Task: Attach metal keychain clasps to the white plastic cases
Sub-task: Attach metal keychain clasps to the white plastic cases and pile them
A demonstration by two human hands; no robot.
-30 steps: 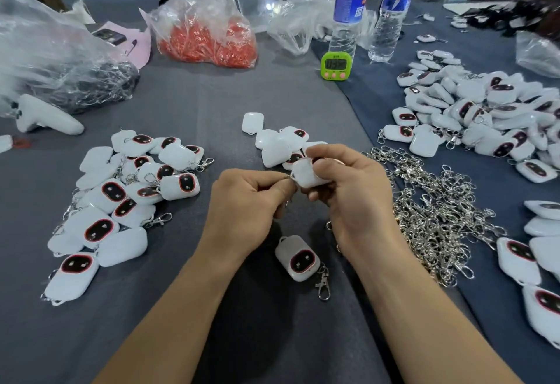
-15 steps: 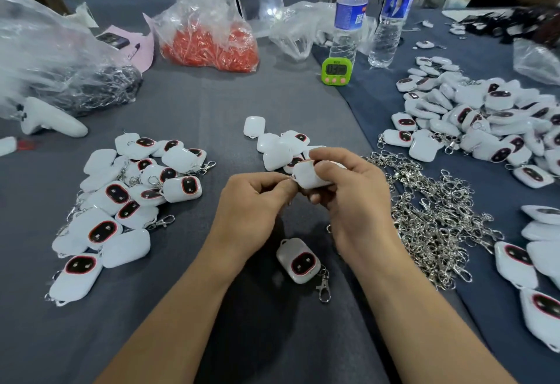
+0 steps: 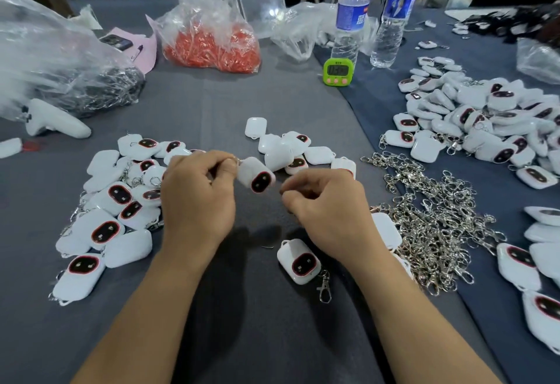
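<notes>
Well, your left hand pinched a white case between your hands; your right hand curled, holding what I couldn't tell. Many done cases lay left; loose clasps lay right, plain cases just beyond.

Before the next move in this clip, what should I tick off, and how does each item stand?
1. Grip: the left hand pinches the held case at its top: ok.
2. Clasp fitted on the held case: cannot tell, fingers cover that corner.
3. The right hand is apart from the held case: ok. Anything in its curled fingers: cannot tell.
4. Supply: the clasp pile lies beside the right hand: ok.
5. Supply: spare cases lie just beyond the hands: ok.
</notes>
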